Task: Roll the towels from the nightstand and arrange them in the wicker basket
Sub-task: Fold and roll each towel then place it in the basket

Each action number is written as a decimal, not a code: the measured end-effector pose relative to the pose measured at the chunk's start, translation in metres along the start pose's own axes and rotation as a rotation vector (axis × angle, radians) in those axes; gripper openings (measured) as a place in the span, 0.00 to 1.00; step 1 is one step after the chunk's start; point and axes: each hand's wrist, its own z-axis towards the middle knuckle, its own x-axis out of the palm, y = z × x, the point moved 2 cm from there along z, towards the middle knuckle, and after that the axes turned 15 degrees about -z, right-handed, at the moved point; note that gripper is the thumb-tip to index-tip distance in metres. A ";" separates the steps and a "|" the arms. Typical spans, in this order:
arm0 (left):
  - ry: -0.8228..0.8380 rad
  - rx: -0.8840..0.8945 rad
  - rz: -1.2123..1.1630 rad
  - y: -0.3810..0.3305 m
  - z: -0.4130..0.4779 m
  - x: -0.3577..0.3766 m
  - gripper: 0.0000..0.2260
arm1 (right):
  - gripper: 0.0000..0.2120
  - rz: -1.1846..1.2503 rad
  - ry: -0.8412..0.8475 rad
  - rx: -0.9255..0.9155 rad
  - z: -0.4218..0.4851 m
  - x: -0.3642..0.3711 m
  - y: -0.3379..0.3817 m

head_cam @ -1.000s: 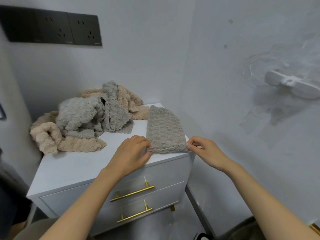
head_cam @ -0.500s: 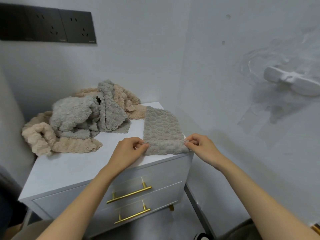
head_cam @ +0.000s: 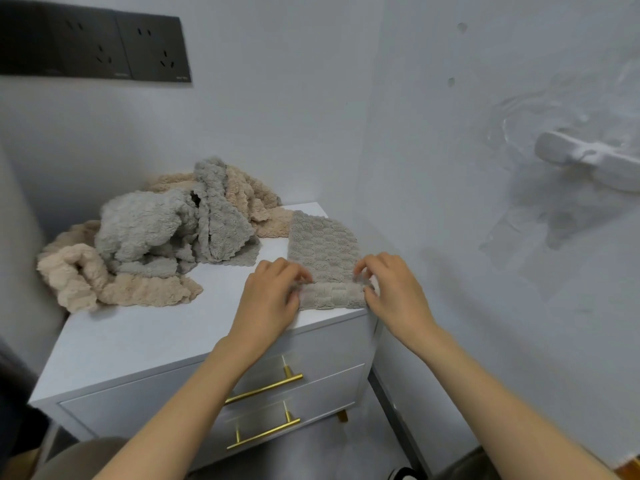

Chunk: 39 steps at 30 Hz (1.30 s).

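A grey towel (head_cam: pixel 322 244), folded into a narrow strip, lies flat on the right side of the white nightstand (head_cam: pixel 156 341), running from the near edge toward the far wall. Its near end is turned over into a first small roll (head_cam: pixel 332 296). The left hand (head_cam: pixel 270 299) pinches the roll's left end between curled fingers and thumb, and the right hand (head_cam: pixel 394 292) pinches the right end the same way.

The step in hand looks like the start of rolling, with most of the strip yet to be wound. To do it well, both hands should advance together toward the far end, so the roll sits square to the strip and does not cone. The plush cloth will likely spring back, so a tight first turn and even downward pressure matter.

A pile of grey and beige towels (head_cam: pixel 156 244) lies at the far left. Its beige edge reaches just beside the strip's far left corner and should be kept out of the roll. The wicker basket is not in view.
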 end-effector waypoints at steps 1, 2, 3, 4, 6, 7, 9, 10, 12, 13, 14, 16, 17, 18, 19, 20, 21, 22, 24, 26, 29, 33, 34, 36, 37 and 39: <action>0.018 0.063 0.007 -0.001 0.000 0.002 0.16 | 0.15 -0.007 -0.036 -0.095 -0.002 0.001 0.004; 0.032 0.102 0.005 -0.002 0.000 0.003 0.18 | 0.15 -0.019 -0.048 -0.166 -0.004 0.002 0.008; 0.041 0.124 -0.001 -0.004 -0.001 0.004 0.18 | 0.16 -0.039 -0.035 -0.207 -0.006 0.004 0.011; 0.051 0.139 -0.005 -0.006 -0.002 0.004 0.16 | 0.17 -0.062 -0.022 -0.233 -0.007 0.006 0.013; 0.089 0.157 0.011 -0.008 -0.004 0.005 0.13 | 0.16 -0.108 0.000 -0.274 -0.010 0.010 0.013; 0.110 0.163 0.025 -0.009 -0.006 0.004 0.13 | 0.17 -0.122 0.012 -0.290 -0.012 0.012 0.012; 0.136 0.172 0.058 -0.007 -0.009 0.003 0.13 | 0.20 -0.134 0.027 -0.313 -0.016 0.012 0.010; 0.143 0.166 0.070 -0.006 -0.011 0.002 0.13 | 0.20 -0.132 0.031 -0.316 -0.018 0.010 0.009; 0.146 0.130 0.079 -0.005 -0.013 0.000 0.14 | 0.18 -0.119 0.040 -0.308 -0.021 0.005 0.006; 0.143 0.108 0.075 -0.005 -0.014 -0.002 0.13 | 0.16 -0.114 0.042 -0.299 -0.022 0.003 0.004; 0.141 0.086 0.060 -0.005 -0.014 -0.004 0.12 | 0.16 -0.116 0.044 -0.292 -0.023 0.002 0.002; 0.158 0.054 -0.001 -0.003 -0.014 -0.008 0.12 | 0.17 -0.117 0.079 -0.285 -0.024 0.002 -0.006; 0.172 0.040 -0.027 -0.002 -0.014 -0.010 0.12 | 0.19 -0.117 0.100 -0.282 -0.024 0.003 -0.010; 0.187 0.024 -0.043 0.000 -0.013 -0.012 0.13 | 0.20 -0.114 0.124 -0.269 -0.024 0.003 -0.013; 0.200 0.010 -0.049 0.002 -0.012 -0.013 0.13 | 0.20 -0.106 0.144 -0.250 -0.024 0.002 -0.016; 0.211 -0.005 -0.054 0.003 -0.012 -0.013 0.14 | 0.20 -0.087 0.148 -0.234 -0.024 0.002 -0.019; 0.218 -0.019 -0.062 0.005 -0.011 -0.014 0.14 | 0.19 -0.062 0.146 -0.216 -0.024 0.001 -0.021; 0.225 -0.032 -0.068 0.007 -0.011 -0.014 0.14 | 0.18 -0.037 0.151 -0.192 -0.023 0.000 -0.022; 0.239 -0.048 -0.079 0.008 -0.009 -0.015 0.15 | 0.16 0.010 0.200 -0.120 -0.022 -0.001 -0.024; 0.245 -0.054 -0.093 0.008 -0.008 -0.016 0.14 | 0.15 0.063 0.282 -0.033 -0.021 -0.001 -0.027; 0.213 -0.106 -0.163 0.007 -0.007 -0.017 0.10 | 0.10 0.176 0.317 0.057 -0.018 -0.001 -0.029; 0.075 -0.277 -0.264 0.009 -0.006 -0.019 0.08 | 0.05 0.386 0.265 0.192 -0.013 -0.006 -0.026; 0.057 -0.320 -0.272 0.010 -0.005 -0.019 0.06 | 0.04 0.438 0.262 0.242 -0.012 -0.007 -0.025; 0.040 -0.398 -0.275 0.012 -0.002 -0.019 0.04 | 0.04 0.510 0.284 0.342 -0.011 -0.006 -0.024; 0.041 -0.435 -0.271 0.014 -0.001 -0.019 0.05 | 0.04 0.536 0.299 0.386 -0.010 -0.004 -0.023; 0.046 -0.487 -0.274 0.015 0.000 -0.018 0.07 | 0.03 0.566 0.314 0.461 -0.009 -0.002 -0.022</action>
